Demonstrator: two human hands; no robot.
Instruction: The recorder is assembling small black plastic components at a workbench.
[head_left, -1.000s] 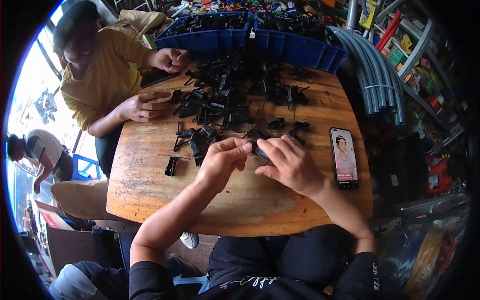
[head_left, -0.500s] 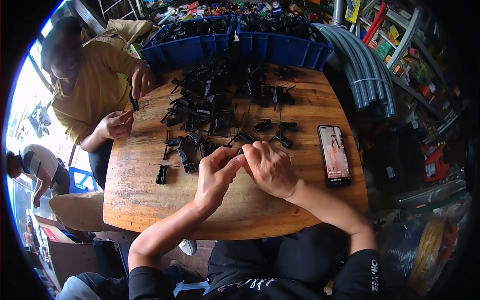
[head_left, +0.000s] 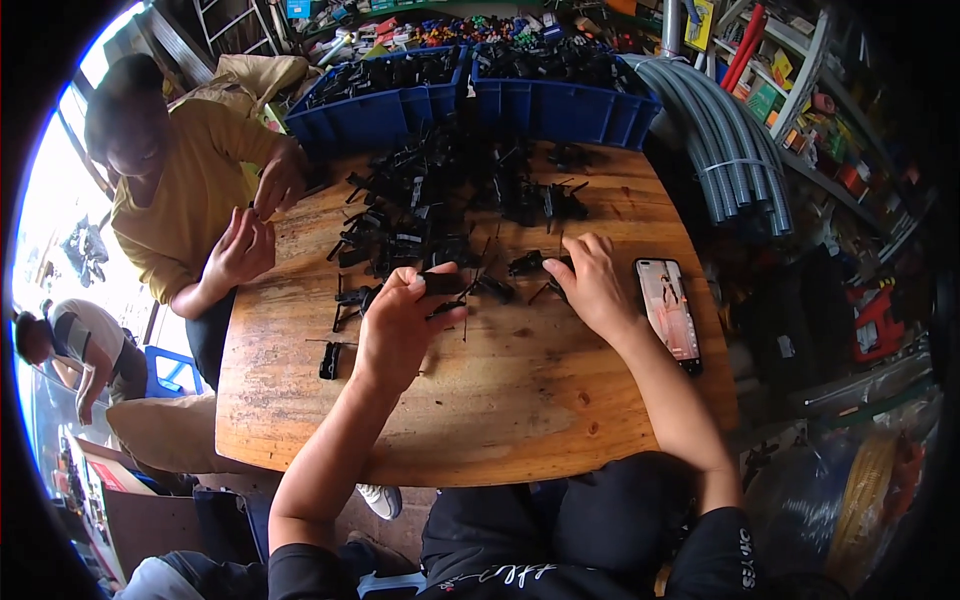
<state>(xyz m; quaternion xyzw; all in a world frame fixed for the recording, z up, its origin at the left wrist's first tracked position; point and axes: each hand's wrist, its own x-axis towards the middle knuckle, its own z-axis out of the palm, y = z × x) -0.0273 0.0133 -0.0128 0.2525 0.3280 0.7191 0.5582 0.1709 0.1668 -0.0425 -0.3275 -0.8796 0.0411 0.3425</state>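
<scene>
My left hand (head_left: 393, 325) is closed on a small black plastic part (head_left: 442, 284), held just above the near side of the pile. To its right, my right hand (head_left: 597, 288) has its fingers apart, with the thumb beside another black plastic part (head_left: 526, 263) on the table. Nothing shows as gripped in it. A heap of similar black parts (head_left: 420, 195), some with thin rods sticking out, spreads over the far middle of the wooden table (head_left: 500, 420). One black part (head_left: 329, 360) lies alone at the left.
Two blue crates (head_left: 565, 105) full of black parts stand at the table's far edge. A phone (head_left: 668, 310) with a lit screen lies to the right. Grey coiled hose (head_left: 725, 150) is beyond it. A co-worker in a yellow top (head_left: 190, 190) handles something small at the left.
My hands have come apart. The left keeps a black part and shifts slightly left; the right has opened and moved right and forward to the parts on the table. The view shifts slightly.
</scene>
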